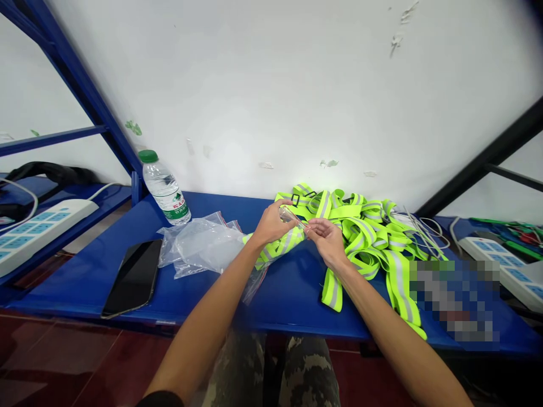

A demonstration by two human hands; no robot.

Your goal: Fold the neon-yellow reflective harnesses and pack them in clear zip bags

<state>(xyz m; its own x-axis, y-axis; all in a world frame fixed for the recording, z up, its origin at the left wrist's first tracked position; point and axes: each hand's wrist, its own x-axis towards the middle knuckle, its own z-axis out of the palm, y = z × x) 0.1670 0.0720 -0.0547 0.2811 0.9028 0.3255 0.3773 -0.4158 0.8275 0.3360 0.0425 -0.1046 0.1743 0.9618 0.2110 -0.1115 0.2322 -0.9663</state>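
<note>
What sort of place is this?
Probably a small workshop or packing room: a blue metal shelf serving as a workbench, a heap of hi-vis reflective straps on it, and white power strips at both ends.

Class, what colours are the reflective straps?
The reflective straps are fluorescent yellow-green with a grey central stripe, best seen in the head view.

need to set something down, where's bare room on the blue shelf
There's bare blue shelf between your left forearm and right forearm, and another patch between the phone and water bottle. It's crowded right of your right hand, where reflective yellow-green straps pile up, and around the plastic bag.
</note>
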